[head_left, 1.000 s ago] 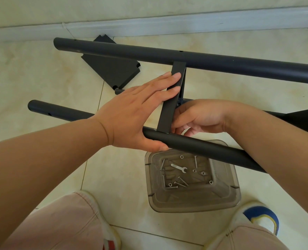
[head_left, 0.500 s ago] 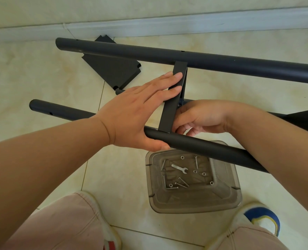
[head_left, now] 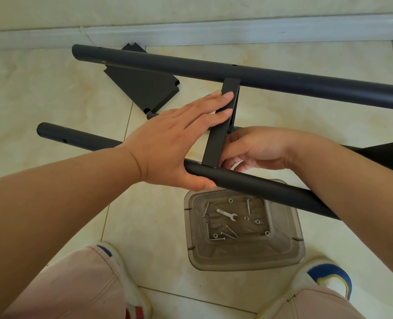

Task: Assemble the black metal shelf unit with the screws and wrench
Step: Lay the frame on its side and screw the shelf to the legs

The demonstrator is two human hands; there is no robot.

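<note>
Two long black tubes lie across the tiled floor, the far tube [head_left: 283, 81] and the near tube [head_left: 260, 185]. A black shelf panel [head_left: 216, 143] stands on edge between them. My left hand [head_left: 167, 143] presses straight fingers on the panel's top edge, with the thumb along the near tube. My right hand [head_left: 260, 148] has curled fingertips pinched together where the panel meets the near tube; what they pinch is hidden. A silver wrench [head_left: 227, 214], several screws [head_left: 228, 232] and nuts [head_left: 257, 221] lie in a clear plastic tray [head_left: 283, 249].
A loose black panel [head_left: 142, 88] lies flat on the floor at the back left, near the baseboard [head_left: 214, 33]. Another black shelf part [head_left: 386, 155] shows at the right edge. A third tube's end [head_left: 151, 116] pokes out under my left hand. My shoes [head_left: 329, 275] flank the tray.
Both hands stay in place. The right fingertips shift slightly at the joint, and the frame has not moved.
</note>
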